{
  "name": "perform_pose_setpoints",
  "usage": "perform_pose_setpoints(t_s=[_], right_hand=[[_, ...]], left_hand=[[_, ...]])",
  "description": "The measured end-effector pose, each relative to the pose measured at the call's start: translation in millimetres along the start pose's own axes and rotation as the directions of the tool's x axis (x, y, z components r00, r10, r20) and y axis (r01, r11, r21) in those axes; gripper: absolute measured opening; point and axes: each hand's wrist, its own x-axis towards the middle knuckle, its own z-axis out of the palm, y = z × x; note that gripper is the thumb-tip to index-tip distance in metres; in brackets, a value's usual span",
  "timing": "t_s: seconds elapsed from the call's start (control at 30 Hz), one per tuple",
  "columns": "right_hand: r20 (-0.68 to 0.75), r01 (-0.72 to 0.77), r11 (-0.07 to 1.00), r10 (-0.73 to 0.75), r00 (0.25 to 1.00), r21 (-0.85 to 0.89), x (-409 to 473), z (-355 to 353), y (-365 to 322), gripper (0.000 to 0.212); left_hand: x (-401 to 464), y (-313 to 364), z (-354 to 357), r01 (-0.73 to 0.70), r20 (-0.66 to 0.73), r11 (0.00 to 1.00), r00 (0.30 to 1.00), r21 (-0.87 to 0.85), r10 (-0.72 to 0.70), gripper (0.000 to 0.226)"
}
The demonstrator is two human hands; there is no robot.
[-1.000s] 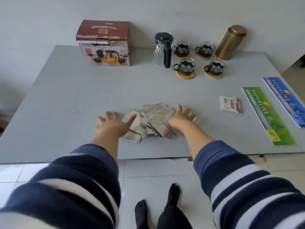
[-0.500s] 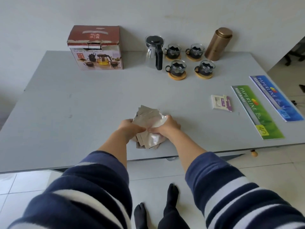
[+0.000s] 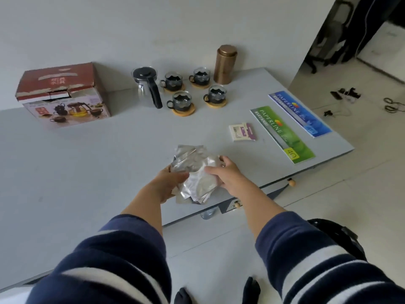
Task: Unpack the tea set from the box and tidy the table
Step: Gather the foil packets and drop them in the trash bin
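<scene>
One grey table (image 3: pixel 65 172), widest of all, carrying everything else. Far left at the wall side, tea-set box (image 3: pixel 63 95), red lid torn along its front edge. Further right along the back, copper canister (image 3: pixel 225 64) upright, glass teapot (image 3: pixel 148 86) with black lid and handle, four glass cups (image 3: pixel 182 101) on round wooden coasters just beside it. Near the right edge, green booklet (image 3: pixel 282 134) and blue booklet (image 3: pixel 299 113) lying side by side, small card packet (image 3: pixel 242 132) just left of them. At the near edge, bundle of silver foil sachets (image 3: pixel 195 174) gripped from both sides: left hand (image 3: pixel 169 183) curled under it, right hand (image 3: pixel 225 174) with thumb pressed on top.
</scene>
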Motion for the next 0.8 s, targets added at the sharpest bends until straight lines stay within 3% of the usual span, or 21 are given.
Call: perform_pose_setpoints(t_s=[0.1, 0.27, 0.37, 0.47, 0.5, 0.67, 0.73, 0.8], right_hand=[[-0.041, -0.019, 0.968, 0.030, 0.999, 0.250, -13, -56, -3, 0.052], [-0.221, 0.083, 0.894, 0.018, 0.975, 0.440, -40, -169, 0, 0.041], [-0.367, 0.158, 0.883, 0.017, 0.930, 0.441, -61, -250, 7, 0.047], [-0.487, 0.200, 0.893, 0.024, 0.873, 0.404, -86, -327, 22, 0.043], [-0.518, 0.212, 0.889, 0.032, 0.854, 0.405, -93, -351, 29, 0.040], [-0.618, 0.204, 0.880, 0.122, 0.777, 0.430, -111, -449, 77, 0.034], [-0.621, 0.160, 0.881, 0.175, 0.764, 0.446, -113, -477, 100, 0.036], [-0.616, 0.088, 0.892, 0.231, 0.753, 0.442, -114, -499, 125, 0.052]], left_hand=[[10, 20, 48, 0.001, 0.136, 1.000, 0.991, -0.006, -0.001, 0.042], [12, 45, 180, -0.055, 0.344, 0.996, 0.939, 0.068, 0.029, 0.041], [8, 46, 271, -0.086, 0.413, 0.991, 0.910, 0.099, 0.037, 0.048], [9, 33, 357, -0.133, 0.451, 0.977, 0.892, 0.169, 0.044, 0.094], [11, 26, 384, -0.149, 0.467, 0.970, 0.883, 0.191, 0.044, 0.099], [-1, -11, 498, -0.187, 0.479, 0.937, 0.877, 0.297, 0.023, 0.072], [2, -32, 530, -0.176, 0.461, 0.917, 0.887, 0.358, -0.010, 0.077], [5, -52, 553, -0.141, 0.432, 0.904, 0.900, 0.404, -0.053, 0.084]])
